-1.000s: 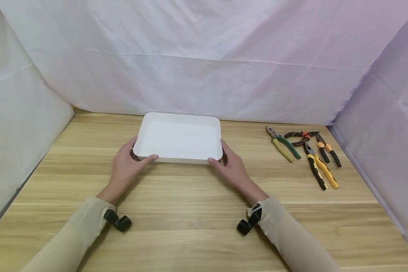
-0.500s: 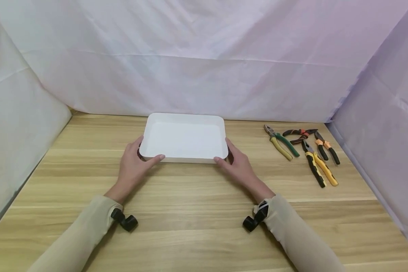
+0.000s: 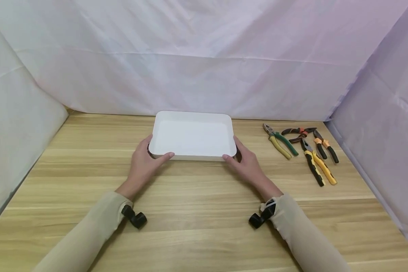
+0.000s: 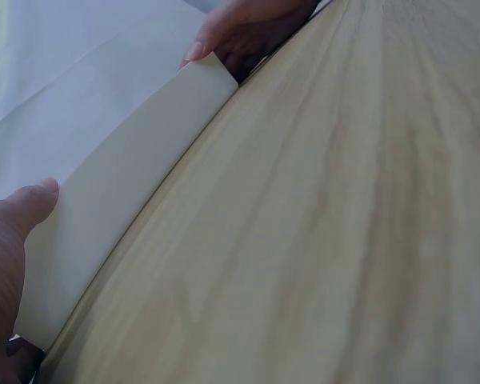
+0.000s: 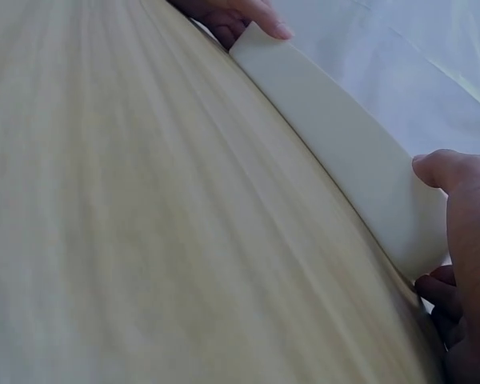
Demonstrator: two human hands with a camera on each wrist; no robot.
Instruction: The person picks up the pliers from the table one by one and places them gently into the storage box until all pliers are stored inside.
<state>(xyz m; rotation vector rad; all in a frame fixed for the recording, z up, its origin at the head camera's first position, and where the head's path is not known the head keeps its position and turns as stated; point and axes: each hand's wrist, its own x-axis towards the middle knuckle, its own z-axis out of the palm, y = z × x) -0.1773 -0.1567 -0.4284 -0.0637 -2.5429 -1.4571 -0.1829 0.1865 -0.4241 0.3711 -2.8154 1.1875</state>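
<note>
A shallow white rectangular tray (image 3: 193, 134) with rounded corners lies at the back middle of the table, its inside bare. My left hand (image 3: 143, 164) grips the near left corner, thumb over the front rim and the other fingers along the side. At the near right corner my right hand (image 3: 249, 168) holds it the same way. In the left wrist view the front wall of the tray (image 4: 136, 168) runs right along the tabletop, thumb (image 4: 34, 204) at its upper edge. The right wrist view shows the same wall (image 5: 344, 160) from the other end. Most fingertips are hidden behind the tray's sides.
Several pliers lie at the back right: a green and yellow pair (image 3: 281, 141), a red and black pair (image 3: 300, 133), an orange and black pair (image 3: 326, 146) and a yellow and black pair (image 3: 317, 162). White cloth (image 3: 197, 56) hangs behind the wooden table (image 3: 197, 196).
The tray has moved to the right along the back of the table, with both hands moving along on its corners. The pliers have stayed in place; the head view has shifted slightly.
</note>
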